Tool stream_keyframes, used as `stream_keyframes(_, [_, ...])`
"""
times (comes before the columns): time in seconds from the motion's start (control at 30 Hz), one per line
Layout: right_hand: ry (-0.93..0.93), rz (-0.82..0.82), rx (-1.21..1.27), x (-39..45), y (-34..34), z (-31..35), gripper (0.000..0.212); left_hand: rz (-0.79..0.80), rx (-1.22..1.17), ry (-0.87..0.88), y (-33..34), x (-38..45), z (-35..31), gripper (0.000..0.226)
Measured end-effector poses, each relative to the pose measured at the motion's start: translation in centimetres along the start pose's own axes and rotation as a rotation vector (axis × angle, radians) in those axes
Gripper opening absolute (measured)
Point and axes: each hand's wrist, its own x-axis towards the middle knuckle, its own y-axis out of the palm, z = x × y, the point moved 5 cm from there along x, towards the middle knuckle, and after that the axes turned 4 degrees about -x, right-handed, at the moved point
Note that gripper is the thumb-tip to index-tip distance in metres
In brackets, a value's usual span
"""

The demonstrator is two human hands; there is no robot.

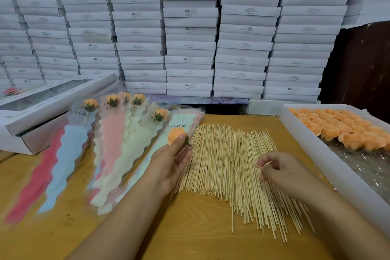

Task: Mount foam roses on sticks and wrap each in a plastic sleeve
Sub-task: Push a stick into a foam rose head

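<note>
The left hand (168,160) holds a small orange foam rose with a green base (176,135), thumb and fingers curled round it, just above the near end of the stack of pastel scallop-edged plastic sleeves (118,154) fanned over the left half of the wooden bench (190,228). The right hand (282,172) pinches one thin bamboo stick (223,146) by its near end between thumb and fingertips; the stick slants up and left over the loose pile of bamboo sticks (236,175) spread across the middle of the bench, its far tip near the rose but apart from it. Several finished roses on sticks (114,100) lie in sleeves at the far end of the fan. To the right, a shallow white tray (329,164) holds rows of orange foam roses (341,129). Behind, white flat cartons (190,27) are stacked high.
</note>
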Motion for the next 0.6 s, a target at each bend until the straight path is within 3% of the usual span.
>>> stream_keyframes(0.1, [-0.062,-0.046,-0.039,-0.1,-1.5,0.1,0.013,-0.013,-0.044,0.006,-0.6,0.4,-0.7,0.028])
stream_keyframes(0.6, [-0.15,0.019,-0.013,-0.4,-3.4,-0.9,0.01,-0.059,-0.126,-0.014,-1.2,0.8,-0.6,0.024])
